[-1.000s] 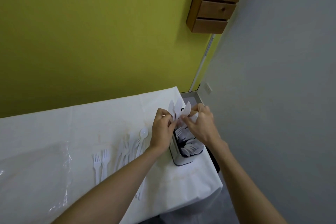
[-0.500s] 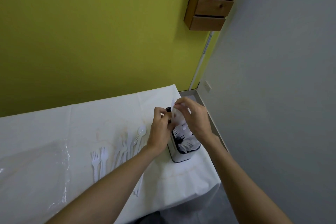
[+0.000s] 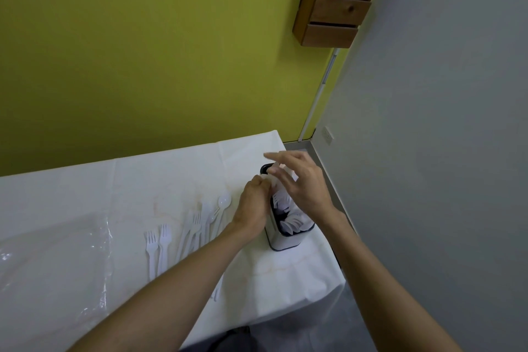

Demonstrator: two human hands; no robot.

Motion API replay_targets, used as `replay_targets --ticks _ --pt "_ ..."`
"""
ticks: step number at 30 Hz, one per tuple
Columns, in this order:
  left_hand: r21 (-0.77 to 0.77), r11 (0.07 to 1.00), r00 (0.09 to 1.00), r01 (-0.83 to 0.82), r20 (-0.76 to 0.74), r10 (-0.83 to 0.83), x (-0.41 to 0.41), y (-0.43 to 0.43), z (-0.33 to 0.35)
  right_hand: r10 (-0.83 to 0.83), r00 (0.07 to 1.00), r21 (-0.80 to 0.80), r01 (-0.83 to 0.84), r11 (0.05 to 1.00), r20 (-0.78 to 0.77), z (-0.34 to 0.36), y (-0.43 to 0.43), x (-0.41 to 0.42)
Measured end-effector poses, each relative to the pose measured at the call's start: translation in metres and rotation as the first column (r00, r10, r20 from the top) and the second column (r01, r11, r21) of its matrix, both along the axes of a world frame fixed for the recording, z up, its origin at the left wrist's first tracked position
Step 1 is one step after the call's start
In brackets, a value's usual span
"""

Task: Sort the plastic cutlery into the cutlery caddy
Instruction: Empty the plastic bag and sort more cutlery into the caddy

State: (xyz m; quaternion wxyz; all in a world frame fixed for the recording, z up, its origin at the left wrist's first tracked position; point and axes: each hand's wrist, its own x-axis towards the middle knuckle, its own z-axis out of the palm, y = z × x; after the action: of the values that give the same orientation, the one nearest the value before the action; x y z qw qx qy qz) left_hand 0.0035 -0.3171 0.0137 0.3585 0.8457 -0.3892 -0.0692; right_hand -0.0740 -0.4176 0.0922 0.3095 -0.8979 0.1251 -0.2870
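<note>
A white cutlery caddy (image 3: 285, 241) with a dark rim stands near the table's right edge, with white plastic cutlery (image 3: 291, 218) standing in its compartments. My left hand (image 3: 253, 206) is curled against the caddy's left side, its fingertips on white pieces at the far compartment. My right hand (image 3: 300, 183) hovers over the caddy with its fingers spread and nothing in them. Loose white forks (image 3: 160, 240) and a white spoon (image 3: 224, 201) lie on the tablecloth to the left of the caddy.
The table wears a white cloth (image 3: 85, 194), with a sheet of clear plastic (image 3: 57, 251) at the left. A green wall stands behind, a grey wall to the right. A wooden drawer unit (image 3: 340, 0) hangs on the wall above.
The bunch of white pieces that both hands held above the caddy has gone down into it. My right hand has let go and its fingers have spread.
</note>
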Motion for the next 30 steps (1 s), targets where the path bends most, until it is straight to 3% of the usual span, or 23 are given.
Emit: replay_targets --ticks 2,4,8,10,14,16,20,23,24,27,30 --pt "-0.003 1.000 1.000 -0.014 -0.016 0.014 -0.003 0.004 0.005 -0.081 0.994 -0.045 0.084 0.995 0.071 -0.007 -0.003 0.004" --pt "-0.068 0.997 0.998 -0.037 -0.049 0.033 -0.004 0.011 0.007 -0.109 0.993 -0.096 0.113 0.989 0.046 -0.019 -0.007 0.003" --pt "-0.083 0.995 0.996 -0.053 -0.076 0.047 0.002 0.022 0.002 -0.017 0.995 -0.236 -0.007 0.972 -0.101 -0.042 -0.006 -0.005" --pt "-0.073 0.996 0.998 -0.049 -0.054 0.045 0.004 0.027 0.000 -0.047 0.988 -0.271 0.005 0.963 -0.146 -0.044 -0.007 -0.005" --pt "-0.063 0.998 1.000 -0.027 -0.002 0.027 0.007 0.042 -0.002 -0.074 0.903 -0.373 -0.100 0.922 -0.424 -0.040 -0.007 -0.007" --pt "-0.058 0.998 0.999 -0.027 0.024 0.028 0.011 0.053 -0.005 -0.131 0.874 -0.451 -0.108 0.886 -0.467 -0.036 -0.007 -0.006" --pt "-0.019 0.999 0.998 -0.050 0.027 0.051 0.021 0.085 -0.014 -0.159 0.933 -0.499 -0.026 0.866 -0.324 -0.021 0.007 0.008" --pt "0.020 0.993 0.993 -0.116 -0.001 0.116 0.031 0.120 -0.029 0.008 1.000 -0.423 0.001 0.906 0.018 -0.022 0.045 0.022" --pt "0.039 0.989 0.990 -0.140 -0.018 0.141 0.032 0.135 -0.035 0.054 0.998 -0.401 -0.044 0.915 0.016 -0.029 0.061 0.023" --pt "0.120 0.984 0.990 -0.131 -0.029 0.136 0.032 0.184 -0.052 0.105 0.918 -0.198 -0.192 0.961 -0.382 -0.065 0.110 0.015" --pt "0.254 0.967 0.995 0.003 -0.093 0.021 0.020 0.229 -0.072 -0.018 0.762 -0.046 -0.015 0.999 -0.647 -0.108 0.139 -0.005"
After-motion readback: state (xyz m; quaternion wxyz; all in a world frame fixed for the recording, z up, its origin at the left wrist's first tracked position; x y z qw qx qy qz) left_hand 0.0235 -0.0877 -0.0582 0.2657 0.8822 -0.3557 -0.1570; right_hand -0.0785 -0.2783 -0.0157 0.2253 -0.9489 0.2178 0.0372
